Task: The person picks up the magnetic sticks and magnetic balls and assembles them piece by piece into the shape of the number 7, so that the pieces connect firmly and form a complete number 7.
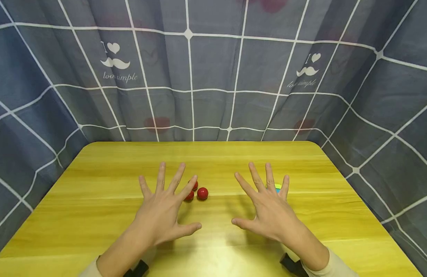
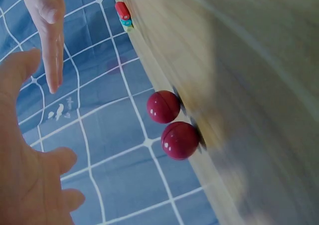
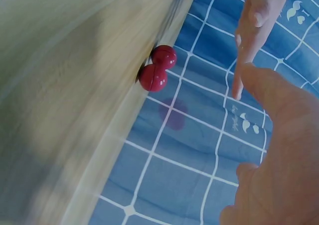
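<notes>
Both hands hover palm down above the wooden table with fingers spread wide, each holding nothing. Just right of my left hand lie three glossy red balls; the nearest one is in full sight, while fingers partly cover the other two. The left wrist view shows two of them, a red ball and another beside it. Behind the fingers of my right hand sits a small blue and green object, mostly hidden. In the left wrist view, small red, blue and green pieces appear together; their kind is unclear.
The yellow wood-grain table has rounded far corners. A grey-blue curtain with white grid lines hangs behind it and along both sides. Dark straps show at the wrists, by light sleeves.
</notes>
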Demonstrator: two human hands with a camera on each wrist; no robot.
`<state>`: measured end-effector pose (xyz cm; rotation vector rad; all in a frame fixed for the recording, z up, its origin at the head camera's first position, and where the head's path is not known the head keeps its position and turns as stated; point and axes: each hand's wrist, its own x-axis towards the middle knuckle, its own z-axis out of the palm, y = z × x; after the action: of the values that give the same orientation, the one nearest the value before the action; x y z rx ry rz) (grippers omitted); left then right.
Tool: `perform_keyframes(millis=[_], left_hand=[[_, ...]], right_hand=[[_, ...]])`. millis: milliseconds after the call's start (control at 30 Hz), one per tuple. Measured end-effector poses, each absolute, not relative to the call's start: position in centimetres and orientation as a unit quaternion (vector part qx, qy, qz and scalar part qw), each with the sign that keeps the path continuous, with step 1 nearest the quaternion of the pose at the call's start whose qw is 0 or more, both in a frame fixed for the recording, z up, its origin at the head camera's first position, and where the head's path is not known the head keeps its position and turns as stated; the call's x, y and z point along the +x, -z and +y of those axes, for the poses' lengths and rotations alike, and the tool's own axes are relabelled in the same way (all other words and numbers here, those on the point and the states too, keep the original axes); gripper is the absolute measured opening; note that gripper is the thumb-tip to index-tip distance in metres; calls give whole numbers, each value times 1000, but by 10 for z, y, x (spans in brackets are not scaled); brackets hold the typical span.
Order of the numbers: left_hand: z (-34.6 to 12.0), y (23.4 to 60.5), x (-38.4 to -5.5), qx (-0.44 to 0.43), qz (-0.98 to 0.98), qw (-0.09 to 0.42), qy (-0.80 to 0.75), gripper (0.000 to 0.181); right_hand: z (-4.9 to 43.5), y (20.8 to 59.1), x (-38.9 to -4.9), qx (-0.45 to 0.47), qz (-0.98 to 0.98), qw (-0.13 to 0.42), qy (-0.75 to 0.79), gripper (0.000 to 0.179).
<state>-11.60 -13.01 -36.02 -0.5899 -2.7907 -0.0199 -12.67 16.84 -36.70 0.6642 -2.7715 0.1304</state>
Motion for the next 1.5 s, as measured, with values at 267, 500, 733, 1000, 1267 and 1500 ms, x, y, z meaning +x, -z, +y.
perform_keyframes(millis=[267,500,733,1000,1267,1500], left_hand=[[-136,351,-119,-193,-972,133,30,108],[-138,352,-124,-215,-964,122,98,106],[-141,360,-128,-233,-950,110,177,103],[-147,372,-136,-261,-929,92,245,93],[-153,386,-145,-267,-923,61,269,69],[-155,390,-150,-283,-924,33,255,56]], right_hand=[[172,361,-127,217,-967,116,-71,100],[182,357,-138,218,-962,129,-99,107],[194,363,-151,228,-958,137,-107,108],[201,364,-160,231,-952,149,-132,108],[212,367,-170,219,-955,134,-148,104],[221,372,-176,204,-961,117,-148,103]])
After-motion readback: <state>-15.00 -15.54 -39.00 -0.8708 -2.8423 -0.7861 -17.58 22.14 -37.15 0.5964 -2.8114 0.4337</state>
